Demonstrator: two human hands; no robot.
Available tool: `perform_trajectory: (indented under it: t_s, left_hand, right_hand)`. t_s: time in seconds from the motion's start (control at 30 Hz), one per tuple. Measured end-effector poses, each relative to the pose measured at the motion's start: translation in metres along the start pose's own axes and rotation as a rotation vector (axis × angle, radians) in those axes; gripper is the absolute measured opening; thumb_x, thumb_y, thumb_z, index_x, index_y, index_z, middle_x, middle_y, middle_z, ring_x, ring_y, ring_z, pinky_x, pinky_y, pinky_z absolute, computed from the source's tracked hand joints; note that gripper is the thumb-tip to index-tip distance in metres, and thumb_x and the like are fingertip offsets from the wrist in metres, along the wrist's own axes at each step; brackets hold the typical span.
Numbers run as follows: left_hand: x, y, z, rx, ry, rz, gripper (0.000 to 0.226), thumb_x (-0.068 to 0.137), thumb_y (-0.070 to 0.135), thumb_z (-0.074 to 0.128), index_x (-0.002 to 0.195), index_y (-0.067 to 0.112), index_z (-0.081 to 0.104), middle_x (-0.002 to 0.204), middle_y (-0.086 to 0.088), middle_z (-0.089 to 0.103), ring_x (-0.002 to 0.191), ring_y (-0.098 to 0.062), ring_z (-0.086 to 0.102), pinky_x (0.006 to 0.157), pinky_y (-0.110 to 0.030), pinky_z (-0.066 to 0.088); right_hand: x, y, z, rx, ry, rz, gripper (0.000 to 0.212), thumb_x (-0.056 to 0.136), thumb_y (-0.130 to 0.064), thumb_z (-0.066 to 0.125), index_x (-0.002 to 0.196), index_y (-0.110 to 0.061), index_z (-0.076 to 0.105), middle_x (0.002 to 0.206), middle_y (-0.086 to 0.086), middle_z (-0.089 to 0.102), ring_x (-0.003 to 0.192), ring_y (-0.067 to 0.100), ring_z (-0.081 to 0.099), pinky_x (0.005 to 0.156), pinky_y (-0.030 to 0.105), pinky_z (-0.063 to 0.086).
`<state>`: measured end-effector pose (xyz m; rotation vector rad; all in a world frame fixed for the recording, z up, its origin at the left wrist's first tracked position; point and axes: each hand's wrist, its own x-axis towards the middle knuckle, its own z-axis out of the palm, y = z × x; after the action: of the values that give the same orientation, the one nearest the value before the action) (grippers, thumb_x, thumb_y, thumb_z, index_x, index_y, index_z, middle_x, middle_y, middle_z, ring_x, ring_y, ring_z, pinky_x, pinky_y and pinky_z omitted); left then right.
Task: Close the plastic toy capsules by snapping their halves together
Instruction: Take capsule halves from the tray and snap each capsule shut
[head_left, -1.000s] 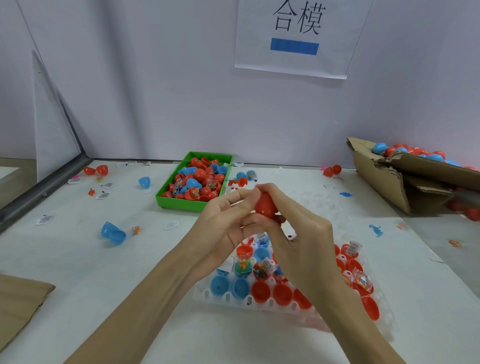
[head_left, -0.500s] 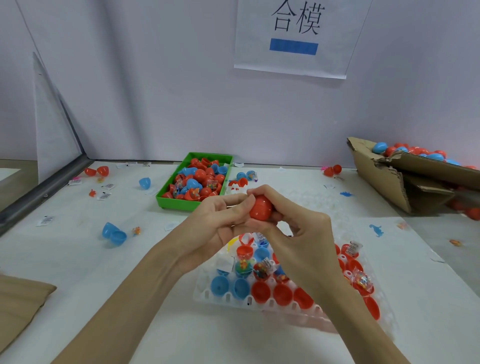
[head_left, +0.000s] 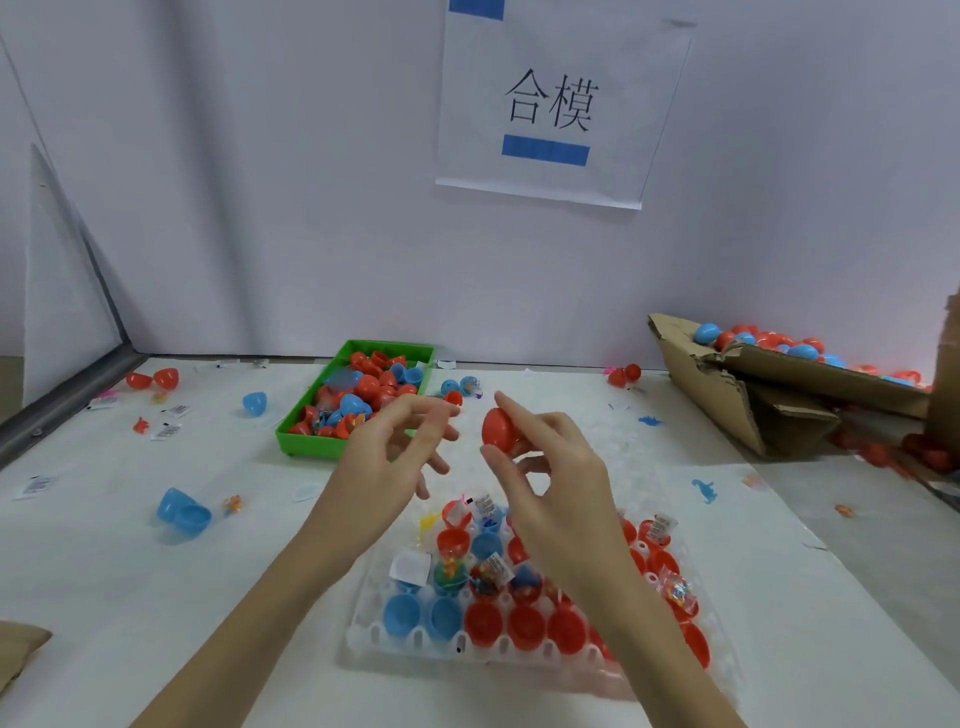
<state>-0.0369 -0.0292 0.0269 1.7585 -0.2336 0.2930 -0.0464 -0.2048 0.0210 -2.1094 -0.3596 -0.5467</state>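
1. Currently the right hand (head_left: 550, 467) grips a closed red capsule (head_left: 500, 428) between thumb and fingers, held in the air above the far edge of the clear tray (head_left: 363, 631).
2. Left hand (head_left: 387, 457) is apart from the capsule, just to its left; fingers loosely spread, holding nothing.
3. Clear tray sits near centre on the white bench (head_left: 156, 597). Its pockets hold open capsule halves: two empty blue halves (head_left: 421, 616) at the near left, a row of empty red halves (head_left: 524, 626) to their right, more red ones along the right side.
4. Farther rows of the tray hold halves with small bagged toys (head_left: 488, 571) in them; the right forearm hides part of the tray.
5. Green bin (head_left: 306, 444) stands far left of the hands, filled with loose red and blue capsule pieces.
6. Cardboard box (head_left: 727, 395) lies tipped at the far right, with red and blue capsules (head_left: 769, 343) piled in and behind it; some more red ones lie on the bench below its right end.
7. Loose items on the bench: an open blue capsule (head_left: 184, 512) at the near left, a blue half (head_left: 254, 402) farther back, a red pair (head_left: 153, 378) at the far left, a red pair (head_left: 624, 374) far right of centre, small toy figures and label scraps scattered about.
8. Paper sign (head_left: 550, 104) with two printed characters and a blue bar hangs on the back wall.
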Motion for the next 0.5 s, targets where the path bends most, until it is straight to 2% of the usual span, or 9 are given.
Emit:
perform_trajectory:
  t_s: [0.03, 0.1, 0.17, 0.27, 0.33, 0.4, 0.43, 0.47, 0.5]
  left_hand:
    - [0.002, -0.002, -0.003, 0.01, 0.052, 0.016, 0.038, 0.091, 0.056, 0.054, 0.111, 0.027, 0.07, 0.092, 0.011, 0.073, 0.075, -0.016, 0.07, 0.057, -0.026, 0.058]
    - [0.006, -0.008, -0.01, 0.074, 0.148, 0.049, 0.021, 0.094, 0.046, 0.061, 0.105, 0.029, 0.069, 0.087, 0.012, 0.07, 0.072, -0.012, 0.067, 0.057, -0.022, 0.057]
    - [0.01, -0.017, -0.019, 0.192, 0.17, 0.056, 0.002, 0.096, 0.03, 0.071, 0.097, 0.029, 0.07, 0.083, 0.01, 0.07, 0.076, -0.006, 0.066, 0.065, -0.017, 0.056]
    - [0.012, -0.031, -0.028, 0.417, -0.02, 0.03, 0.01, 0.092, 0.023, 0.078, 0.087, 0.03, 0.073, 0.08, 0.012, 0.072, 0.079, 0.001, 0.065, 0.067, -0.011, 0.051]
    - [0.012, -0.036, -0.03, 0.525, -0.198, -0.024, 0.014, 0.091, 0.026, 0.079, 0.082, 0.036, 0.075, 0.083, 0.024, 0.071, 0.08, 0.003, 0.064, 0.066, -0.01, 0.05]
    - [0.011, -0.038, -0.033, 0.581, -0.315, -0.077, 0.011, 0.09, 0.031, 0.08, 0.081, 0.038, 0.077, 0.087, 0.032, 0.069, 0.082, 0.003, 0.063, 0.066, -0.011, 0.05]
    - [0.011, -0.038, -0.034, 0.591, -0.348, -0.09, 0.01, 0.089, 0.033, 0.081, 0.082, 0.039, 0.077, 0.088, 0.033, 0.069, 0.082, 0.002, 0.064, 0.065, -0.012, 0.051]
    - [0.011, -0.037, -0.036, 0.592, -0.371, -0.092, 0.009, 0.088, 0.033, 0.082, 0.084, 0.04, 0.078, 0.088, 0.032, 0.069, 0.081, 0.002, 0.064, 0.065, -0.012, 0.051]
    - [0.011, -0.036, -0.036, 0.59, -0.388, -0.089, 0.01, 0.087, 0.032, 0.083, 0.087, 0.04, 0.077, 0.088, 0.032, 0.069, 0.081, 0.002, 0.065, 0.065, -0.013, 0.051]
  right_hand:
    - [0.008, -0.001, -0.007, 0.14, 0.022, 0.123, 0.047, 0.098, -0.029, 0.066, 0.144, -0.033, 0.054, 0.104, -0.024, 0.062, 0.092, -0.005, 0.066, 0.076, 0.003, 0.05]
    - [0.033, 0.002, -0.027, 0.527, 0.073, 0.361, 0.035, 0.101, -0.022, 0.064, 0.136, -0.017, 0.061, 0.1, -0.007, 0.077, 0.092, 0.005, 0.074, 0.072, 0.01, 0.055]
    - [0.068, 0.012, -0.051, 1.026, 0.153, 0.564, 0.03, 0.102, -0.008, 0.06, 0.129, 0.004, 0.061, 0.115, 0.014, 0.075, 0.107, 0.022, 0.073, 0.078, 0.021, 0.061]
    - [0.122, 0.026, -0.088, 1.62, 0.421, 0.73, 0.033, 0.105, 0.002, 0.05, 0.137, 0.01, 0.051, 0.132, 0.027, 0.06, 0.118, 0.033, 0.065, 0.085, 0.031, 0.062]
    - [0.144, 0.037, -0.103, 1.863, 0.586, 0.738, 0.041, 0.106, 0.002, 0.046, 0.147, 0.008, 0.041, 0.145, 0.028, 0.051, 0.131, 0.037, 0.056, 0.101, 0.035, 0.055]
    - [0.15, 0.051, -0.109, 1.902, 0.691, 0.759, 0.046, 0.106, 0.003, 0.045, 0.15, 0.006, 0.036, 0.151, 0.031, 0.042, 0.137, 0.043, 0.047, 0.11, 0.044, 0.048]
    - [0.146, 0.053, -0.11, 1.843, 0.688, 0.713, 0.045, 0.105, 0.002, 0.046, 0.15, 0.005, 0.037, 0.146, 0.034, 0.045, 0.133, 0.048, 0.049, 0.111, 0.054, 0.044]
    - [0.144, 0.055, -0.11, 1.73, 0.641, 0.69, 0.043, 0.105, -0.001, 0.047, 0.147, 0.008, 0.041, 0.136, 0.036, 0.051, 0.123, 0.051, 0.055, 0.108, 0.063, 0.041]
    - [0.142, 0.052, -0.108, 1.576, 0.546, 0.709, 0.041, 0.106, -0.004, 0.047, 0.144, 0.012, 0.042, 0.13, 0.037, 0.055, 0.117, 0.052, 0.057, 0.109, 0.063, 0.038]
